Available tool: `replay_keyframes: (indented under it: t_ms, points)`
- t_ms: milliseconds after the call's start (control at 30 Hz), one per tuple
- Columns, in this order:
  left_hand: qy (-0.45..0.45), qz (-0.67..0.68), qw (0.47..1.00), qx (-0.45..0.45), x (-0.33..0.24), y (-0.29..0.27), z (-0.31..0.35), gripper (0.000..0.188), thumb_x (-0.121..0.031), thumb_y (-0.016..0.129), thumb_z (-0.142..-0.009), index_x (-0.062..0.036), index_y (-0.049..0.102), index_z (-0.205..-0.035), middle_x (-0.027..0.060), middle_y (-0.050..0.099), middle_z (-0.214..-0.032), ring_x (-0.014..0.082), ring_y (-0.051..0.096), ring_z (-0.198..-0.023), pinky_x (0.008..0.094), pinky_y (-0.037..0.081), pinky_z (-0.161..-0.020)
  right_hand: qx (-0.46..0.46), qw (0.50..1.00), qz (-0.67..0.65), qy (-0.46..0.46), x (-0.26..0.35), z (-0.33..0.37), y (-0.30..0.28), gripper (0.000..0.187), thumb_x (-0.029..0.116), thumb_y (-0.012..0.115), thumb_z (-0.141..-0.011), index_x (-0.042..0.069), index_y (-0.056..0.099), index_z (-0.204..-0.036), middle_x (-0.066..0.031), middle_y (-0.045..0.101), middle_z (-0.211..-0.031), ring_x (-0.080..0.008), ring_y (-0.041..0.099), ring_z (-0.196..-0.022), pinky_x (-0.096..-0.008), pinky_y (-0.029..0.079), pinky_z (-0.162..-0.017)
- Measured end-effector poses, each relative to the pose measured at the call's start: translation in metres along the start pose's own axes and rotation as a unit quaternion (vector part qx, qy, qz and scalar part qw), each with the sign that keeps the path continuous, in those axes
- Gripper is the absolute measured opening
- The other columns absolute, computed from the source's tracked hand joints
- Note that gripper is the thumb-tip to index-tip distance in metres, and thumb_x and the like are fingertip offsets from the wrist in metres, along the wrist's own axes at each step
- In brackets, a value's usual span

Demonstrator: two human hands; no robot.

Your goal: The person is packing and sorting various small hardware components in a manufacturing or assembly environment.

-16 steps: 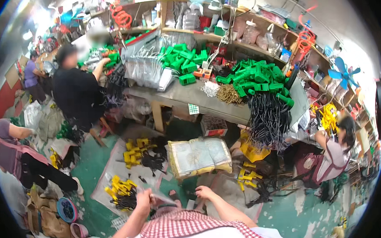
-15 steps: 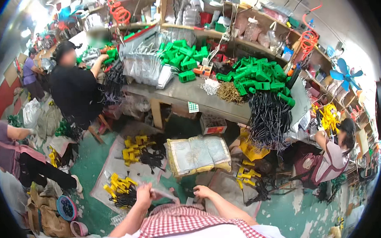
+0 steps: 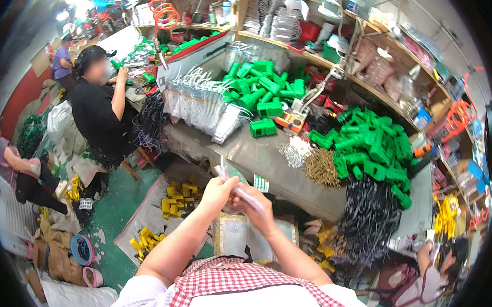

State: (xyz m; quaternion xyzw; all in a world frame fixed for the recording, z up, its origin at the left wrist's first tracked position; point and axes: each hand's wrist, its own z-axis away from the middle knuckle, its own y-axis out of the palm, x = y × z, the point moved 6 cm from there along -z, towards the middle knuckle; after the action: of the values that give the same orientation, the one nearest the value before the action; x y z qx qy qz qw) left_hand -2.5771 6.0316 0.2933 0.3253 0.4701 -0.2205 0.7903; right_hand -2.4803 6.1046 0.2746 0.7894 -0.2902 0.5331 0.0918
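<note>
Holding dark pieces, a blue basin point(image 3: 73, 244) sits at left, green floor point(image 3: 110, 204) stretching beside it. The left hand point(image 3: 219, 193) has fingers wrapped round a pale plastic strip point(image 3: 249, 199), slanting lengthwise from the workbench's point(image 3: 257, 153) near edge down rightward; the right hand's point(image 3: 265, 208) fingers curl around its lower part.

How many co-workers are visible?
4: a person in black at upper left; a person in purple beyond; a person at the left edge; a person at lower right. Others may be hidden.
</note>
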Motion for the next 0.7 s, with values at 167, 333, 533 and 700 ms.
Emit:
replay_keyframes:
  t_ms: [167, 333, 533, 700]
  points:
    - [0.001, 0.033, 0.999, -0.007, -0.041, 0.018, -0.057, 0.022, -0.019, 0.052, -0.082, 0.0001, 0.053, -0.071, 0.0050, 0.053, -0.058, 0.0103, 0.049, -0.045, 0.0219, 0.039, -0.040, -0.017, 0.996, 0.087, 0.022, -0.017, -0.080, -0.034, 0.035, -0.001, 0.056, -0.077, 0.001, 0.049, -0.111, -0.0061, 0.057, -0.097, -0.0118, 0.055, -0.084, -0.0248, 0.045, -0.076]
    - [0.045, 0.083, 0.994, 0.063, -0.085, 0.030, -0.123, 0.023, -0.022, 0.049, -0.085, -0.0032, 0.049, -0.072, 0.0035, 0.051, -0.062, 0.0108, 0.050, -0.053, 0.0229, 0.041, -0.048, -0.013, 0.986, -0.130, 0.106, -0.052, -0.158, -0.052, 0.040, 0.009, 0.061, -0.076, -0.003, 0.047, -0.112, -0.0104, 0.054, -0.104, -0.0174, 0.052, -0.090, -0.0284, 0.039, -0.084]
    - [0.118, -0.099, 0.988, 0.004, -0.049, -0.043, -0.183, 0.026, -0.021, 0.045, -0.087, -0.0032, 0.049, -0.069, 0.0020, 0.051, -0.061, 0.0084, 0.048, -0.056, 0.0222, 0.040, -0.054, -0.250, 0.947, -0.202, 0.015, -0.046, -0.278, -0.097, 0.040, 0.004, 0.060, -0.075, 0.000, 0.046, -0.113, -0.0075, 0.052, -0.108, -0.0184, 0.047, -0.101, -0.0298, 0.032, -0.092]
    - [0.125, -0.369, 0.920, -0.047, 0.034, -0.065, -0.226, 0.023, -0.022, 0.051, -0.080, -0.0006, 0.049, -0.072, 0.0147, 0.055, -0.068, 0.0292, 0.054, -0.067, 0.0373, 0.042, -0.062, -0.236, 0.952, -0.188, 0.044, -0.041, -0.404, -0.083, 0.037, 0.005, 0.060, -0.075, 0.002, 0.049, -0.111, -0.0072, 0.054, -0.106, -0.0181, 0.051, -0.096, -0.0311, 0.040, -0.085]
